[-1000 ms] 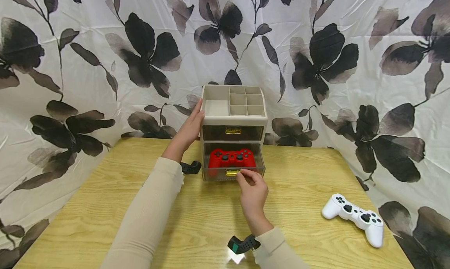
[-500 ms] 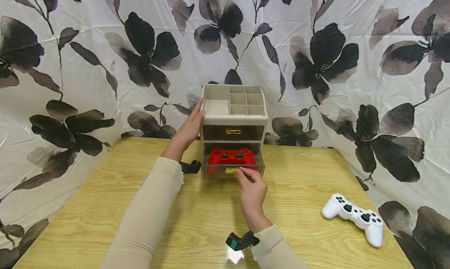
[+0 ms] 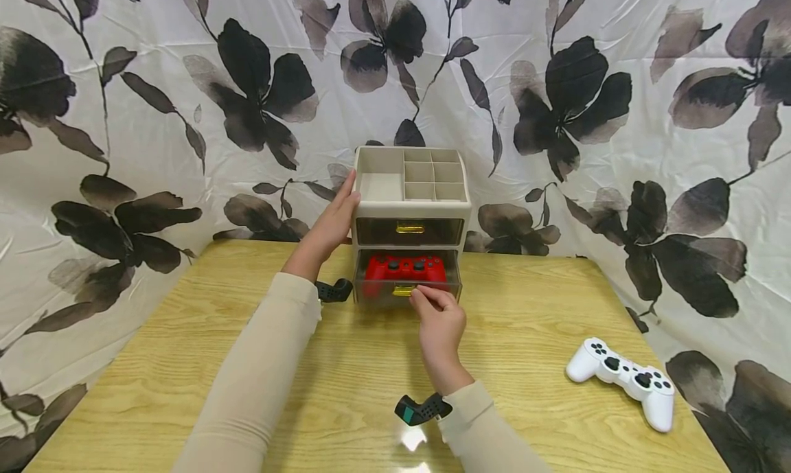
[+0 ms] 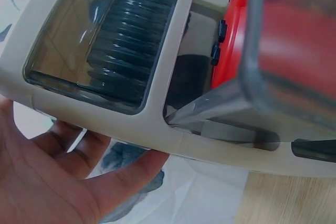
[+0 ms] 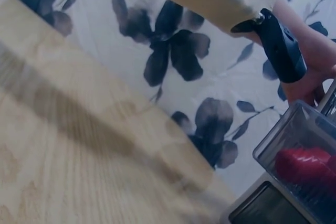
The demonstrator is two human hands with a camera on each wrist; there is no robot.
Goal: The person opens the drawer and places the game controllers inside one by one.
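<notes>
A white desktop organizer (image 3: 410, 211) stands at the back of the table. Its lower see-through drawer (image 3: 383, 297) is partly pulled out, with a red game controller (image 3: 404, 268) lying inside. My right hand (image 3: 443, 332) has thumb and forefinger pinched at the gold drawer handle (image 3: 404, 291); in the right wrist view this hand is out of frame. Against the organizer's left side rests my left hand (image 3: 330, 227), fingers extended. The left wrist view shows this hand's fingers (image 4: 128, 177) along the white side edge, close to the upper drawer (image 4: 105, 45), which is closed.
To the right on the wooden table (image 3: 525, 404) lies a white game controller (image 3: 623, 382). Divided compartments (image 3: 432, 174) top the organizer. Behind it hangs a white cloth with dark flowers (image 3: 482, 33). Each wrist wears a black strap (image 3: 423, 410).
The lower drawer has slid further into the organizer, the red controller going back with it. My right hand has moved forward with the handle. My left hand has stayed on the side.
</notes>
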